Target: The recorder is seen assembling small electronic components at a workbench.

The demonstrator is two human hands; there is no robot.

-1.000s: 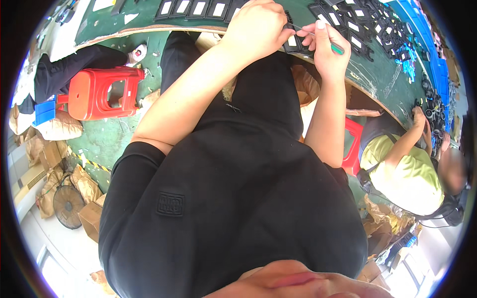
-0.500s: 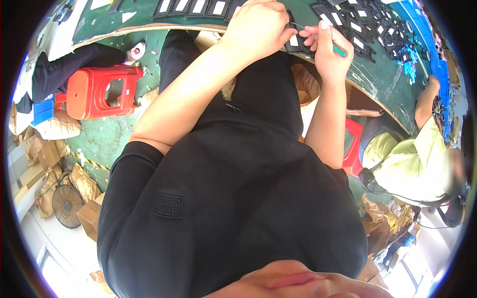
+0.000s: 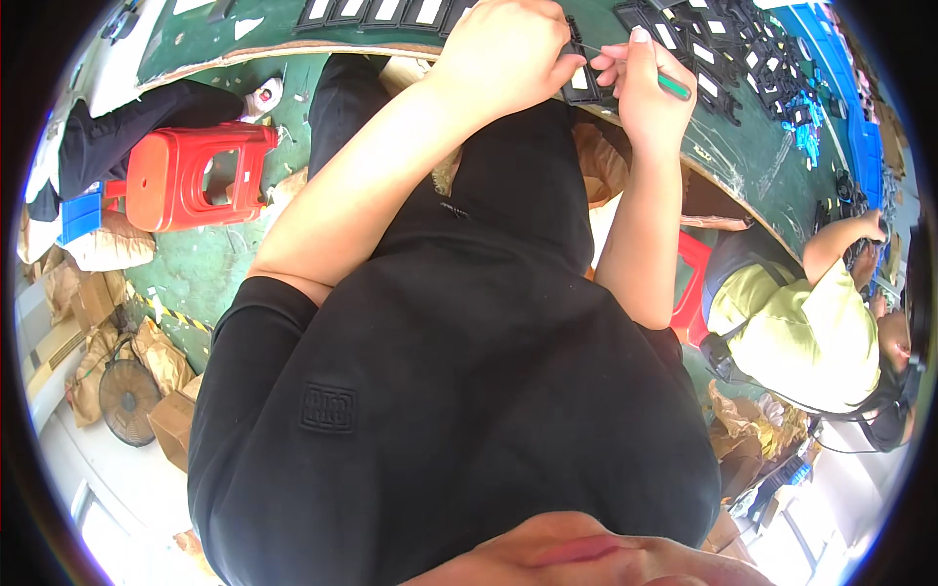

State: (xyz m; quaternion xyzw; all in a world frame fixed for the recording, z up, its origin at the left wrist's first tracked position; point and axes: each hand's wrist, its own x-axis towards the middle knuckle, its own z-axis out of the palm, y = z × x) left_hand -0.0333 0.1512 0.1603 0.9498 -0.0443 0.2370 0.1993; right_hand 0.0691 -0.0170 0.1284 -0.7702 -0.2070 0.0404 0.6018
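My right hand (image 3: pixel 655 93) grips a thin tool with a green handle (image 3: pixel 673 86). Its slim metal shaft points left, over a black plastic frame (image 3: pixel 583 86) with a white inset near the table's front edge. At the frame's left side, my left hand (image 3: pixel 503 54) is closed, its thumb against the frame and its other fingertips partly hidden. Left of that hand, several similar black frames (image 3: pixel 386 14) with white insets stand in a row. More black frames (image 3: pixel 705 51) lie in a loose pile to the right.
Small blue parts (image 3: pixel 804 127) lie beyond the pile on the green table (image 3: pixel 747 161), by blue bins (image 3: pixel 866 151). A co-worker in a yellow-green shirt (image 3: pixel 806 327) sits at the right. A red stool (image 3: pixel 161 181) stands at the left, with a fan (image 3: pixel 130 400) behind.
My hands and the tool stay almost in place over the frame. The co-worker's arm at the right has swung back toward their body. The whole view has shifted slightly.
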